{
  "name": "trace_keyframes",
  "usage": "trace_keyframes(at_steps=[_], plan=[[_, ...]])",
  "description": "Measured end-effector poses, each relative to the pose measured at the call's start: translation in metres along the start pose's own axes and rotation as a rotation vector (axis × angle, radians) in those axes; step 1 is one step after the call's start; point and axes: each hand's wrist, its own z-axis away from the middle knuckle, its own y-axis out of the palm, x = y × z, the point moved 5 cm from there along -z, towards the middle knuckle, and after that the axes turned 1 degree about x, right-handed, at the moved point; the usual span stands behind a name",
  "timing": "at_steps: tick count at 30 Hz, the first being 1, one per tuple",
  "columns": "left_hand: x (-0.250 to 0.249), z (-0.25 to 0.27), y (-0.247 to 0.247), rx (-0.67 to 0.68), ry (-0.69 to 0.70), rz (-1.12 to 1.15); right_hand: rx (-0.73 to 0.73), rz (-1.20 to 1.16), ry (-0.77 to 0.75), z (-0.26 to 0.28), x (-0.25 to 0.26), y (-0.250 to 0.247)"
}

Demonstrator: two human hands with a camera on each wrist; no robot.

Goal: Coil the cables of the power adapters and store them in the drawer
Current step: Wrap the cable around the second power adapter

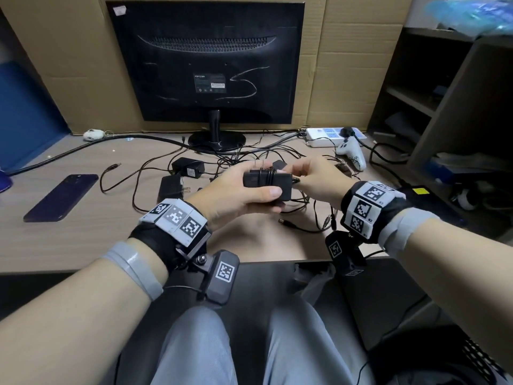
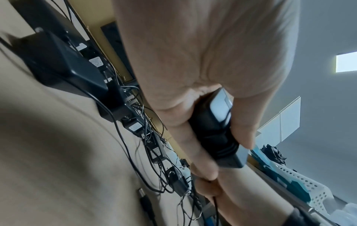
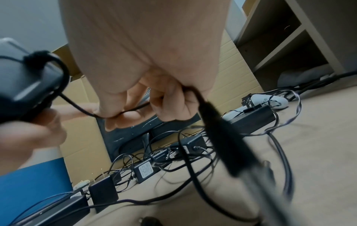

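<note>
Coiling is in hand: the left hand (image 1: 230,193) grips an adapter (image 1: 268,184) above the near surface (image 1: 83,237), fingers curled round it, several turns already on. The right hand (image 1: 316,179) pinches its cable (image 3: 81,107). Next, probably wrap the remaining slack tightly, then find the drawer, which is not in view.

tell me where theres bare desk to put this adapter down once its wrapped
Bare desk runs along the near edge, between the phone and the left hand; another bare strip lies behind the phone. From the monitor stand across to the game controller, adapters and tangled cables crowd it.
</note>
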Motion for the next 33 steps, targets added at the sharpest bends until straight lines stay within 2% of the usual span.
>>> trace_keyframes(at_steps=[7, 11, 13, 18, 21, 33], plan=[[-0.002, -0.009, -0.017, -0.302, 0.054, -0.095, 0.157, 0.064, 0.008, 0.01, 0.008, 0.013], [0.0, -0.009, -0.024, -0.409, -0.01, -0.398, 0.307, 0.106, 0.023, 0.018, 0.023, 0.023], [0.003, -0.009, -0.028, -0.438, -0.047, -0.453, 0.368, 0.104, 0.024, 0.021, 0.029, 0.026], [0.01, -0.005, -0.031, -0.311, -0.119, -0.401, 0.353, 0.144, -0.002, 0.018, 0.044, 0.019], [0.012, -0.002, -0.026, -0.229, -0.111, -0.344, 0.363, 0.046, 0.023, 0.019, 0.046, 0.013], [0.002, -0.002, -0.009, -0.19, 0.028, -0.341, 0.197, -0.038, 0.007, 0.019, 0.047, -0.009]])
